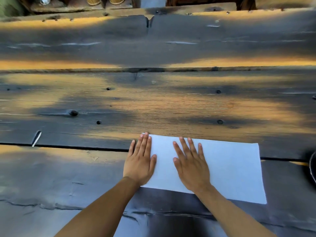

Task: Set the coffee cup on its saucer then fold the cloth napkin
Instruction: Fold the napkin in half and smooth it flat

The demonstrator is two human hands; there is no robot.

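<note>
A white cloth napkin point(230, 170) lies flat on the dark wooden table as a wide rectangle, near the front edge and right of centre. My left hand point(139, 159) rests palm down on its left edge, fingers together, partly on the wood. My right hand point(190, 165) presses flat on the napkin just beside it, fingers spread. Neither hand grips anything. At the far right edge of the view a dark curved rim point(312, 165) shows; I cannot tell whether it is the saucer. No coffee cup is in view.
The table point(153, 103) is made of broad, worn planks with knots and gaps between boards. Beyond its far edge stand wooden furniture legs and woven baskets point(92, 0).
</note>
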